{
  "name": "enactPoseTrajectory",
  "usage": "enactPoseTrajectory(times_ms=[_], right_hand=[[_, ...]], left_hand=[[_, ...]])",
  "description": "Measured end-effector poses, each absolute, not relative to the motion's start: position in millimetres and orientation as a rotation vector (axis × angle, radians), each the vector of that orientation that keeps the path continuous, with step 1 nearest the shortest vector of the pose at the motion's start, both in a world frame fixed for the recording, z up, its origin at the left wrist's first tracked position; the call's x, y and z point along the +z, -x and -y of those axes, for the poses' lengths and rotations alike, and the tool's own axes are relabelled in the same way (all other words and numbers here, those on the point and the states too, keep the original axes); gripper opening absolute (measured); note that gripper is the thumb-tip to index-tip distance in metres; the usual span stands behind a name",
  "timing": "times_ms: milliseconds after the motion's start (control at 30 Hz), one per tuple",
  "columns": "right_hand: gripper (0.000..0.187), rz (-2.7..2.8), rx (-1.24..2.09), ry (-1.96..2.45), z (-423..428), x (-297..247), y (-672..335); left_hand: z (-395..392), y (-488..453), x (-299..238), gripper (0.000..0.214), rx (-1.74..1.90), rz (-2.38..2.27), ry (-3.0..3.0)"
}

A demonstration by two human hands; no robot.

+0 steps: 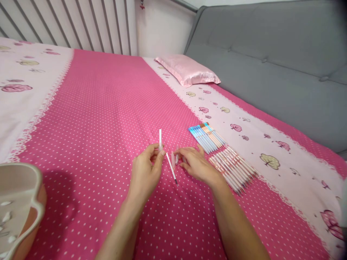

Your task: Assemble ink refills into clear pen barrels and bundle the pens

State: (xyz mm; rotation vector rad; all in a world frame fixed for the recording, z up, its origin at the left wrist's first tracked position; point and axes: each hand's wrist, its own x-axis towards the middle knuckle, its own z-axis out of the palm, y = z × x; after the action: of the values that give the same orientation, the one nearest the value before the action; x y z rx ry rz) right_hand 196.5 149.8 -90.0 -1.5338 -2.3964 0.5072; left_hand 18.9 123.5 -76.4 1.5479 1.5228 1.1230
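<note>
Upright in my left hand (151,159) is a white pen barrel (160,137), pinched between thumb and fingers. A thin white pen refill (171,168) with a dark tip lies slanted on the bedspread, between my two hands. My right hand (193,162) reaches down over a few small clear and pinkish pen parts (177,159). Its fingers are apart and curved around these parts; whether they touch them I cannot tell. Just right of that hand lie a row of blue and peach pens (207,138) and a row of white-and-pink patterned pens (233,169).
The pink dotted bedspread (108,108) is the work surface. At the lower left stands a beige basket (39,180) with small white pieces inside. A pink pillow (187,68) rests near the grey headboard (260,39). A white radiator (67,23) is at the back.
</note>
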Motion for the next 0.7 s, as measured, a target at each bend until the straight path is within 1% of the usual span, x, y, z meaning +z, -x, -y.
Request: enactPoseTrajectory(times_ms=[67,167,367,433,533,700], right_hand=[[0.033,2.371,0.430,1.561,-151.5,-93.4,-193.4],[0.027,2.329,0.323,1.596,-154.6,-98.0,-188.8],[0.016,2.256,0.233,1.481,-158.0,-92.8,-190.7],[0.013,2.162,0.278,1.425,-159.3,-87.4,-194.0],[0.006,1.876,0.428,1.278,-160.0,-77.4,-198.5],[0.011,1.419,0.734,1.001,-151.2,-56.2,-199.4]], left_hand=[[-123.1,-18.9,-76.8,0.033,1.117,-1.524,-1.554],[-123.1,-19.0,-77.8,0.033,1.127,-1.518,-1.556],[-123.8,-19.9,-76.8,0.032,1.123,-1.507,-1.550],[-123.6,-20.4,-76.1,0.032,1.118,-1.509,-1.544],[-122.9,-22.1,-75.6,0.031,1.122,-1.504,-1.537],[-122.0,-26.5,-75.8,0.028,1.112,-1.489,-1.571]])
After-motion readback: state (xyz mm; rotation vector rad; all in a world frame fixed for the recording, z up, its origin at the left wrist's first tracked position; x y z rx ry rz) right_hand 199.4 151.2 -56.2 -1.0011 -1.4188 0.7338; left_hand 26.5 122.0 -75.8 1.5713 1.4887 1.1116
